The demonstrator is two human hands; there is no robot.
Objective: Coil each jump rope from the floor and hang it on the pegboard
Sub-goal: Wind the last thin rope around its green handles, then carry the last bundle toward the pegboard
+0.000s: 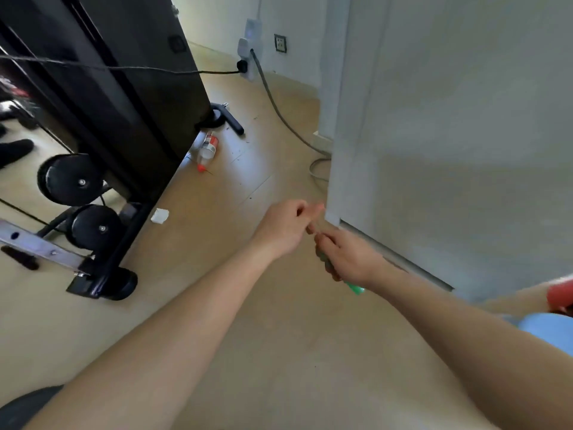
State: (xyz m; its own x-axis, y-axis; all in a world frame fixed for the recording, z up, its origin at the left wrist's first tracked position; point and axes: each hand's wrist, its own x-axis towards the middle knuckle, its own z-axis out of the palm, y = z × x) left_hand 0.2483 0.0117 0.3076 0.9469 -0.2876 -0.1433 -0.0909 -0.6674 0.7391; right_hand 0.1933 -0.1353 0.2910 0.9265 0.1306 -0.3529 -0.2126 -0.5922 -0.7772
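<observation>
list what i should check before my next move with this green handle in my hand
1. right hand grips the green handle: ok
2. left hand holds the rope: cannot tell, its fingers are curled next to the right hand, and no rope shows through the blur
3. rope free of the grey cable on the floor: cannot tell
4. floor ahead free of clutter: not ok, a bottle and a white scrap lie there
5. pegboard in sight: not ok

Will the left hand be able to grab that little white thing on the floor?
Probably yes: only bare floor lies between the left hand and the white scrap, with nothing blocking.
</observation>
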